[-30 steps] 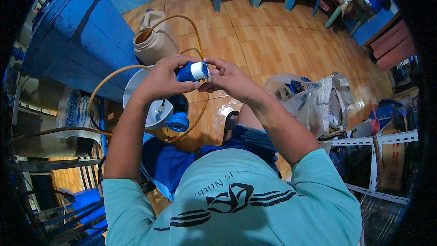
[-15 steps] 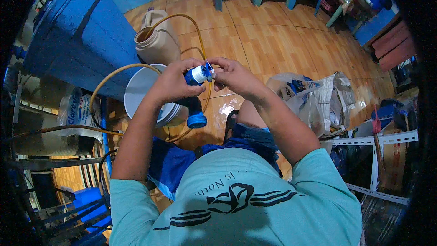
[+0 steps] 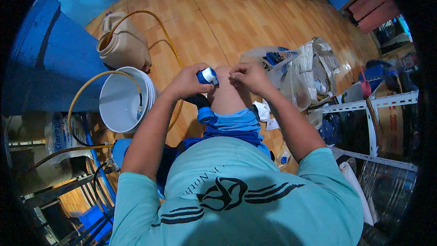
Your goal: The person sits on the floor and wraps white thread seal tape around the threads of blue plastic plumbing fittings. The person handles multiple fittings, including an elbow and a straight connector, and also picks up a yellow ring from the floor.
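Note:
My left hand (image 3: 189, 82) grips a small blue and white spool (image 3: 208, 76), like a roll of thin sealing tape. My right hand (image 3: 248, 75) pinches the end of a thin white strand (image 3: 224, 76) drawn out from the spool, a short way to its right. Both hands are held above my bent knee (image 3: 225, 98). A blue fitting with a dark cap (image 3: 204, 109) lies just below my left hand, by my blue shorts.
A white bucket (image 3: 122, 101) stands on the wooden floor at left, with a beige jug (image 3: 120, 45) behind it and a yellow hose (image 3: 136, 16) looping between them. Plastic bags (image 3: 296, 70) lie at right. A white metal rack (image 3: 368, 109) is far right; a blue barrel (image 3: 50, 59) far left.
My hands have shifted right, over my knee. The right hand has drawn away from the spool, pulling out a thin white strand between the two hands.

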`<state>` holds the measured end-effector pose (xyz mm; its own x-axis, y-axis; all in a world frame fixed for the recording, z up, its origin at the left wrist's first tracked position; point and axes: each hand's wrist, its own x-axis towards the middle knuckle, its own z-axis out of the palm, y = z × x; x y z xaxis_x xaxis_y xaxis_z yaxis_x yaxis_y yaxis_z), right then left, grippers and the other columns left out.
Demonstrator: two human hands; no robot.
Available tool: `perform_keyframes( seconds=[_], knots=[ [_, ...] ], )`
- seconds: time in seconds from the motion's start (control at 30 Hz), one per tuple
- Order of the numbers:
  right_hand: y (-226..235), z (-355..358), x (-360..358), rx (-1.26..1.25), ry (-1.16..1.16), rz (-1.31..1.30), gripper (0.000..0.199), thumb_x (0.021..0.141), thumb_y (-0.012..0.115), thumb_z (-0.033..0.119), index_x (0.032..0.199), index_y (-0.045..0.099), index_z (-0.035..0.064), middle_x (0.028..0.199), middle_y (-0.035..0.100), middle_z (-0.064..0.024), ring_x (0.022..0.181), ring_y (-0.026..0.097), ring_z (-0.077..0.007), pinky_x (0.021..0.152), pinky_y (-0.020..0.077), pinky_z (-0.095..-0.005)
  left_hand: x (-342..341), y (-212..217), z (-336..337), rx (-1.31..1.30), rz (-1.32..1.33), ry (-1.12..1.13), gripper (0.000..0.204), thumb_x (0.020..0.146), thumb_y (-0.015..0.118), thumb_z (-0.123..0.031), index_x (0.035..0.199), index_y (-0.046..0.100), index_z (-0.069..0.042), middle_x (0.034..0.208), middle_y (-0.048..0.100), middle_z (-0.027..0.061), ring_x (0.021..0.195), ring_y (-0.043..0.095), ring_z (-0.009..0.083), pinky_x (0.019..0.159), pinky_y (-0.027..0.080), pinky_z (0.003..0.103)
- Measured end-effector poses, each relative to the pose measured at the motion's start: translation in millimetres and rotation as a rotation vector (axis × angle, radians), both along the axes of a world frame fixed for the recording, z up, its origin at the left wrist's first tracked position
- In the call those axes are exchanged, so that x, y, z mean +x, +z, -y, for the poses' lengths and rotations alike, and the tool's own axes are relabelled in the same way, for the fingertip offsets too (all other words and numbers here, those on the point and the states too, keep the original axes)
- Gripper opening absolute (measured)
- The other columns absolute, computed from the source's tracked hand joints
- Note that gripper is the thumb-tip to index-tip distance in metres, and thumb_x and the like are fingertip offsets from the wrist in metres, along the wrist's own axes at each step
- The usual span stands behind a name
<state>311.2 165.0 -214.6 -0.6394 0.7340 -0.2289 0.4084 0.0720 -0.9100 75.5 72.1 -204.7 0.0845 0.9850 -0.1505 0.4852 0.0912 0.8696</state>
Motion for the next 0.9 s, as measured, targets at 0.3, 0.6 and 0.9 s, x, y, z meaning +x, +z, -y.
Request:
perform_keyframes(
  seconds=[0.3,0.6,0.9],
  knots=[
    [-30,-19,102,0.161,-0.107,0.009,0.021,0.095,0.060,0.018,0.105,0.065,0.0008,0.091,0.069,-0.0084,0.078,0.065,-0.0158,0.068,0.0537,-0.0301,7,5,6,0.055,-0.064,0.014,0.045,0.067,0.081,-0.021,0.106,0.067,-0.005,0.090,0.070,0.0101,0.083,0.068,0.0206,0.079,0.054,0.033],
    [37,-3,106,-0.453,-0.253,-0.398,0.047,0.098,0.056,0.017,0.142,0.042,0.0084,0.129,0.060,-0.0139,0.088,0.067,-0.0181,0.074,0.0563,-0.0311,7,9,3,0.021,-0.066,-0.081,0.046,0.073,0.078,-0.013,0.115,0.061,-0.005,0.104,0.065,0.0056,0.099,0.062,0.0166,0.090,0.049,0.031],
    [20,-8,66,-0.195,-0.208,-0.210,0.028,0.095,0.061,0.017,0.118,0.062,0.0010,0.101,0.071,-0.0127,0.069,0.064,-0.0123,0.063,0.0531,-0.0257,10,10,-8,0.126,-0.067,-0.242,0.050,0.070,0.079,-0.013,0.115,0.059,-0.006,0.109,0.063,0.0057,0.102,0.061,0.0182,0.093,0.048,0.032]
  ],
)
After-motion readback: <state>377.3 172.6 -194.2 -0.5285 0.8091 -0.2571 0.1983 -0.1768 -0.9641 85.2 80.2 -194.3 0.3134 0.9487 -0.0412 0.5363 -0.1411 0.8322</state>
